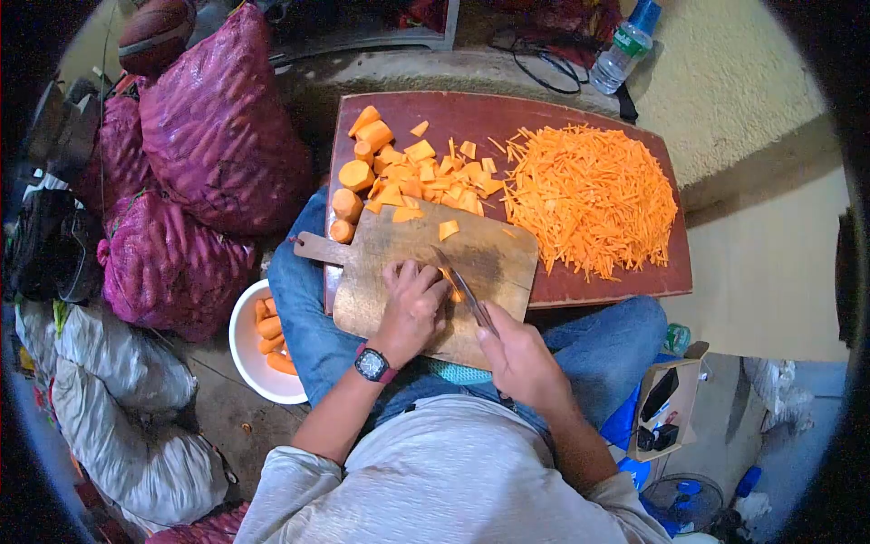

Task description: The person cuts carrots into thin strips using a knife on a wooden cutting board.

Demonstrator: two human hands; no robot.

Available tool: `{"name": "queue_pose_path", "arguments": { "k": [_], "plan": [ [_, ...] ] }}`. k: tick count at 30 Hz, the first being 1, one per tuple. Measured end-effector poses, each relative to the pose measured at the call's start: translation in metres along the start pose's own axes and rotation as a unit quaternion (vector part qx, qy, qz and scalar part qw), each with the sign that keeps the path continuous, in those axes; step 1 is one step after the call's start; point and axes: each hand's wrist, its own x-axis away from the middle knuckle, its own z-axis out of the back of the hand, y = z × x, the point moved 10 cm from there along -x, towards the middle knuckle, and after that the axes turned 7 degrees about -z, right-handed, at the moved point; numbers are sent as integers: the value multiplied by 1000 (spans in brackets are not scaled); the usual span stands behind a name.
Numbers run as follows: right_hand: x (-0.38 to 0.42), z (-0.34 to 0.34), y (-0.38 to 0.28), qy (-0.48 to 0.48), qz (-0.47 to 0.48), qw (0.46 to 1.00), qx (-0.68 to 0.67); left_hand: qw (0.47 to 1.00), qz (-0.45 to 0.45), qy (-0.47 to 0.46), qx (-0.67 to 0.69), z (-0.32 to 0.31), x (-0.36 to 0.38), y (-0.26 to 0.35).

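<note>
My right hand (526, 358) grips a knife (473, 299), its blade angled up and left over a wooden cutting board (381, 299). Curled fingers of my left hand (417, 304) press down on the board beside the blade, on a carrot piece (458, 292) that is mostly hidden by the hand and knife. Flat carrot slices (435, 181) lie in a loose heap just beyond the board. Thick carrot chunks (355, 175) stand left of them. To the right rises a large mound of shredded carrot (594, 199).
A reddish-brown tabletop (671, 276) carries the board and carrots. On the floor at left, a white basin (243, 340) holds whole carrots. Purple mesh sacks (217, 118) and white sacks (127, 426) crowd the left side. A water bottle (621, 54) stands at the back right, an open cardboard box (680, 403) lower right.
</note>
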Motion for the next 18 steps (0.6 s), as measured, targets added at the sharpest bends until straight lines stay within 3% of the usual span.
{"name": "queue_pose_path", "arguments": {
  "k": [18],
  "plan": [
    [-7, -10, 5, -4, -16, 1000, 24, 1000, 11, 22, 5, 3, 3, -5]
  ]
}}
